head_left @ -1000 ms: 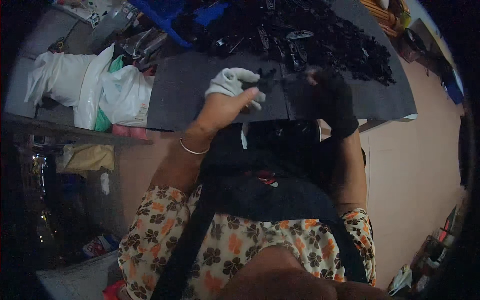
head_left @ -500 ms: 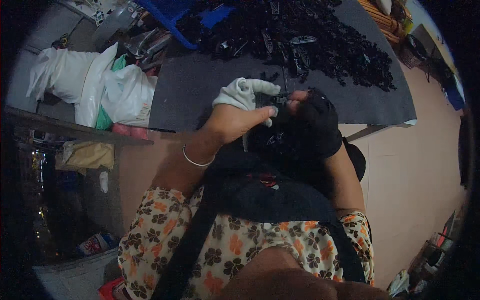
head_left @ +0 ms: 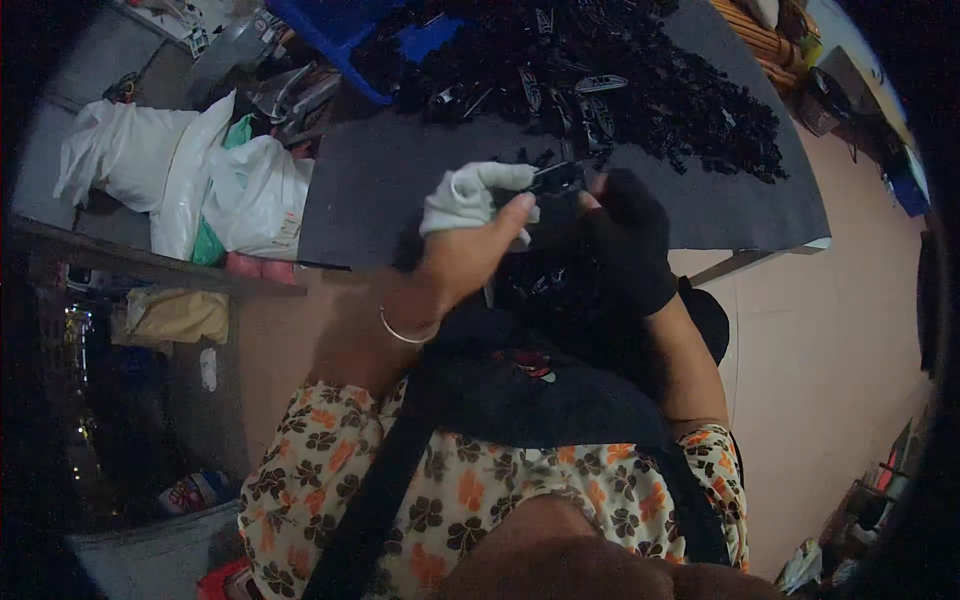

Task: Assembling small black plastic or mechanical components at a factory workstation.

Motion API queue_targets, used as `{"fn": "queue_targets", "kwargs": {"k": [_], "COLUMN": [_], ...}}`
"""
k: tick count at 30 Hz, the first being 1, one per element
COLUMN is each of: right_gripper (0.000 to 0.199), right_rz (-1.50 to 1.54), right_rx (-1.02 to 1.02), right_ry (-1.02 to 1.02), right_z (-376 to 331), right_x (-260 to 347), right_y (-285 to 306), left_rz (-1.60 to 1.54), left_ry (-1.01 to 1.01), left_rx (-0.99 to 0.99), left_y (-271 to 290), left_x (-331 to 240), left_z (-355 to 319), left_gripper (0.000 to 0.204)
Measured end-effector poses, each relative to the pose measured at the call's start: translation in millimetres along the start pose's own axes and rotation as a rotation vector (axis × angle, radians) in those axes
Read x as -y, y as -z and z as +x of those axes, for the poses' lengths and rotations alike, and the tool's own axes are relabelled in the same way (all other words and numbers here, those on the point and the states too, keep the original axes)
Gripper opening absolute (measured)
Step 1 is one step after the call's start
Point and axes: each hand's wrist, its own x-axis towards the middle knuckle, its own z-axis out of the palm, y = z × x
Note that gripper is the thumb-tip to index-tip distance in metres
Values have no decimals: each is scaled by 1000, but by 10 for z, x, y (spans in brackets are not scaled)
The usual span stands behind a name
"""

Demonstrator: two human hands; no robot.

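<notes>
My left hand [head_left: 475, 205], in a white glove that leaves the thumb bare, pinches a small black part [head_left: 557, 180] between thumb and fingers. At the part's right end are the bare fingertips of my right hand [head_left: 635, 240], which wears a black fingerless glove. The fingers of that hand look closed on this end, though the dark glove hides much of the grip. Both hands are above the near edge of the dark grey table [head_left: 370, 190]. Just beyond them spreads a pile of small black parts [head_left: 690, 110], a few with pale oval markings.
A blue crate [head_left: 335, 45] stands at the table's far left. White plastic bags [head_left: 255, 190] fill the surface to the left, beside grey parts [head_left: 295, 95]. A bundle of brown rods [head_left: 765, 45] lies at the far right. More small black pieces [head_left: 545, 280] show dimly below my hands.
My left hand has shifted slightly, and the black part now shows more plainly between my fingers. My right hand has turned, its knuckles now higher and its fingertips more closely together.
</notes>
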Motion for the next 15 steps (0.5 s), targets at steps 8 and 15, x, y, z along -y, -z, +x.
{"fn": "queue_targets", "kwargs": {"k": [8, 15], "right_gripper": [3, 10], "right_rz": [445, 461], "right_rx": [175, 212], "right_ry": [-202, -322], "right_z": [-106, -51], "right_x": [-101, 27], "right_y": [-174, -130], "left_rz": [554, 428], "left_ry": [-704, -523], "left_rx": [85, -59], "left_y": [-95, -50], "left_x": [9, 41], "left_z": [-4, -44], "left_gripper": [18, 17]}}
